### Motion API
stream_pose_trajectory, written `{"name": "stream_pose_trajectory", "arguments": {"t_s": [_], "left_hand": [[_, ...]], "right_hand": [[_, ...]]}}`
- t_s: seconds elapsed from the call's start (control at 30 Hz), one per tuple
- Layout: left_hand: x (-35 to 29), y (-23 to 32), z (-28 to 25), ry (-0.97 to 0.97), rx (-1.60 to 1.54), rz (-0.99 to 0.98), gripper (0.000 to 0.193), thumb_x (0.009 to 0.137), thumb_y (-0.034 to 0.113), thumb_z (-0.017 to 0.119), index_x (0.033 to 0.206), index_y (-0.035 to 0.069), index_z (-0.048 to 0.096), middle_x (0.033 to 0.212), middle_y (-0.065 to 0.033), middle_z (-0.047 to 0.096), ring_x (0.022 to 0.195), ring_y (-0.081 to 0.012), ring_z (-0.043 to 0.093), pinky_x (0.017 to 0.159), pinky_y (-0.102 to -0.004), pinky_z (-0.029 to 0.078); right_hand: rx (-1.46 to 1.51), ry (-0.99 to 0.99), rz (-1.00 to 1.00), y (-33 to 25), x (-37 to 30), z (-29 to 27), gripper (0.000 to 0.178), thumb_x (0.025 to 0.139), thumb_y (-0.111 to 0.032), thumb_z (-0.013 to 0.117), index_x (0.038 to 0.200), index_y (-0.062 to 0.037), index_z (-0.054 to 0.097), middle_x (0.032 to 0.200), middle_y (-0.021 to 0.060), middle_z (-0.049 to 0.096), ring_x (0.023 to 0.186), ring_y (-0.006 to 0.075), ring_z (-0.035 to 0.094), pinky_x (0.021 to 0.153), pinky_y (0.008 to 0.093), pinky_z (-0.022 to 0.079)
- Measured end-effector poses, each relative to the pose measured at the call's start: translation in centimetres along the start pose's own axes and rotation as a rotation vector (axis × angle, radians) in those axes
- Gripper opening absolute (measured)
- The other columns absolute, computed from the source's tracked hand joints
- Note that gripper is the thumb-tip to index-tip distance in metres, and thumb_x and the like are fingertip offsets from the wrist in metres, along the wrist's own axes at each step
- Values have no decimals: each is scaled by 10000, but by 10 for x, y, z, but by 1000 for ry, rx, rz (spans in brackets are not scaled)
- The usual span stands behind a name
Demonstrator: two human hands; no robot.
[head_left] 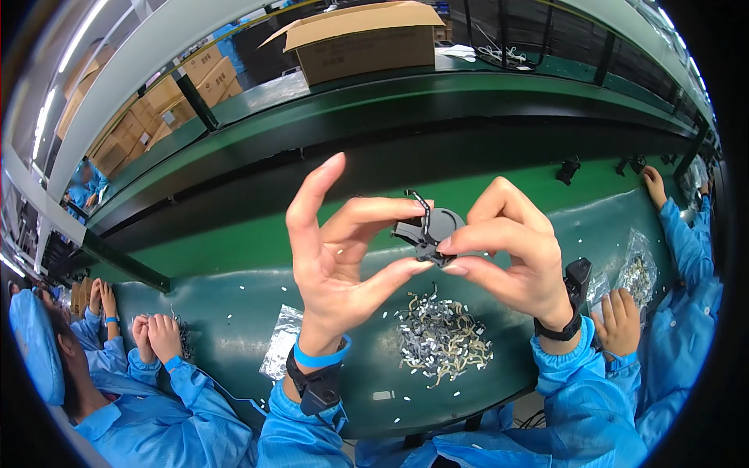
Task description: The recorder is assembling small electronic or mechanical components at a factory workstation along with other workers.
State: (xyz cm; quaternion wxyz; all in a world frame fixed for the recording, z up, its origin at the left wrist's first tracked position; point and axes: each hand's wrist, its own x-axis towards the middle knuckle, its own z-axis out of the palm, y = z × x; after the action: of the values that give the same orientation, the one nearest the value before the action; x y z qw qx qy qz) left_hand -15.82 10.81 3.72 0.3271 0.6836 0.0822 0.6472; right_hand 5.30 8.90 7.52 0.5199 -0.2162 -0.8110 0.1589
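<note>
Above the green table [234,343] I hold a small dark grey plastic part with a rounded disc-like side [447,222] up in both hands. A thin black strip, like a flex cable [426,220], runs across it and sticks up past its top edge. My left hand [331,269] grips the part at its left side between thumb and a bent finger, with another finger raised away. The thumb and index finger of my right hand [519,242] pinch at its lower right edge, beside the strip; their tips hide what exactly they press. Below lies a heap of small grey and tan flex cables [445,335].
A clear bag [282,339] lies left of the heap, and another filled bag [638,269] at the right. Co-workers' hands rest at left [160,339] and right [618,320]. Black parts [568,170] sit farther back. Behind rises a shelf with an open cardboard box [367,54].
</note>
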Motion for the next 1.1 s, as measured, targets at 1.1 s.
{"name": "stream_pose_trajectory", "arguments": {"t_s": [1.1], "left_hand": [[8, 28, -4, 60, 164, 97, 1082, 703, -109, 852, 1545, 19, 184, 1099, -160, 578, 1055, -294, 668, 1025, -460, 545]], "right_hand": [[158, 0, 195, 18, -4, 7, 585, 796, -25, 824, 1333, -58, 596, 1281, 83, 550, 788, 102, 575, 618, 251, 441]]}}
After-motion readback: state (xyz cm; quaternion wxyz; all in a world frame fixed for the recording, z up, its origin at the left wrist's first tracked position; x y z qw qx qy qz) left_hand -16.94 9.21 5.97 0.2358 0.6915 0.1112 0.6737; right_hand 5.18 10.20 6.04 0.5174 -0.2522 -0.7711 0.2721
